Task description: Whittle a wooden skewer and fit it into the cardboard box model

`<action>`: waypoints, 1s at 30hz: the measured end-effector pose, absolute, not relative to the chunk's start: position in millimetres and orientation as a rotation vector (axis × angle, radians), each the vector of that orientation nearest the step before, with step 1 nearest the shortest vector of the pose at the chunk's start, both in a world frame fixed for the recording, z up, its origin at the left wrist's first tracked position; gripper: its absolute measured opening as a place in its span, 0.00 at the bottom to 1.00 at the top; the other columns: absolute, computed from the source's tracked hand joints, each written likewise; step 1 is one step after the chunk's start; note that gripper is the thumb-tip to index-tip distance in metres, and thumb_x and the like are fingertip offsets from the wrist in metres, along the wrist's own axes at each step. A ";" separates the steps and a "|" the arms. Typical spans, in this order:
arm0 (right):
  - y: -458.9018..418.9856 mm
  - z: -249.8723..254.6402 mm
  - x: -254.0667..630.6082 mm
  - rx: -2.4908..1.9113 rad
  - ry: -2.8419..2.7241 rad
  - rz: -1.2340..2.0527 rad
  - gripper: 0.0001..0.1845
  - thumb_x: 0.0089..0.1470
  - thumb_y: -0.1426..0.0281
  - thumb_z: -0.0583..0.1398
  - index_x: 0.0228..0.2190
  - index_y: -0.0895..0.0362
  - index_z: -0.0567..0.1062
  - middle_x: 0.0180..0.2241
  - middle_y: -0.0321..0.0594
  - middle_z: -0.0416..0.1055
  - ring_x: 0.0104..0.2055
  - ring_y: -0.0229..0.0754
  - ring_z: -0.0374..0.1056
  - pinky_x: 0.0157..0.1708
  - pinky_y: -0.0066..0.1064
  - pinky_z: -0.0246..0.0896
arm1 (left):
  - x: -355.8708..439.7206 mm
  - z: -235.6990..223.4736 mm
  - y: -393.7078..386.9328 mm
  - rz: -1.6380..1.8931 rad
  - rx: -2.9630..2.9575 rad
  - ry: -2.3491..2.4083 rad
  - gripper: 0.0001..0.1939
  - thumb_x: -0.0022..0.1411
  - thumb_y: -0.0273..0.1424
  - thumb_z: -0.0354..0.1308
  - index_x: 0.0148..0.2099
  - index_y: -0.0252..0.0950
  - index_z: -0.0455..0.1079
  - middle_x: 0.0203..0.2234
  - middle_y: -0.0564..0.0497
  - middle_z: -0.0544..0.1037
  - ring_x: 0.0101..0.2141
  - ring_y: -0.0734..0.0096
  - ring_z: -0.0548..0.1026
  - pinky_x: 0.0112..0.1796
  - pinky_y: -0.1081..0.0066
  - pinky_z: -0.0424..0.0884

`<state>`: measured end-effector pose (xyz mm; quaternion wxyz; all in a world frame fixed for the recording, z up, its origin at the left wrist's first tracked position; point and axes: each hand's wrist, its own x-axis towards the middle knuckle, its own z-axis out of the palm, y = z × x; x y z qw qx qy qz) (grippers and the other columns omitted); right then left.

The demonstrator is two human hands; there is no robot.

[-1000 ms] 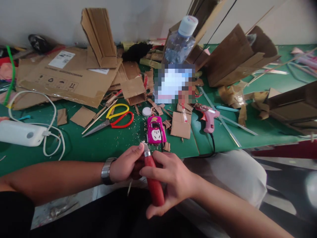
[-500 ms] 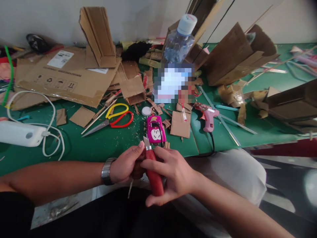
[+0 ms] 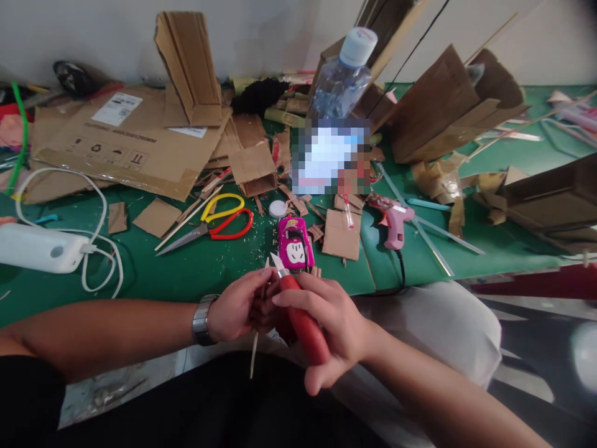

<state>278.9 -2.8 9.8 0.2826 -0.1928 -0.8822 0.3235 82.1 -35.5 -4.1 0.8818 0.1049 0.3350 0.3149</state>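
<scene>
My right hand (image 3: 326, 320) is wrapped round the red handle of a small knife (image 3: 303, 323), whose short blade points up and away near the table's front edge. My left hand (image 3: 240, 305), with a metal watch on its wrist, pinches a thin wooden stick (image 3: 254, 354) that runs down from the fingers, right beside the blade. The two hands touch each other just in front of a pink toy-like socket (image 3: 295, 242) on the green table (image 3: 196, 267).
Red and yellow scissors (image 3: 219, 224) lie left of the socket, a pink glue gun (image 3: 394, 224) to its right. A water bottle (image 3: 338, 93), cardboard boxes and scraps (image 3: 121, 140) crowd the back. A white power strip (image 3: 40, 249) with its cable sits at the left.
The knife has tilted, its blade now leaning up-left and its handle swung down-right in my right hand. More of the stick shows below my left hand.
</scene>
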 end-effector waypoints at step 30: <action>-2.3 11.6 274.1 -0.499 -2.387 0.921 0.41 0.55 0.33 0.49 0.47 0.54 0.72 0.30 0.35 0.66 0.28 0.38 0.58 0.25 0.30 0.50 | 83.2 -4.2 -44.2 0.625 0.283 0.784 0.29 0.56 0.59 0.64 0.39 0.39 0.59 0.17 0.61 0.65 0.15 0.78 0.63 0.17 0.79 0.59</action>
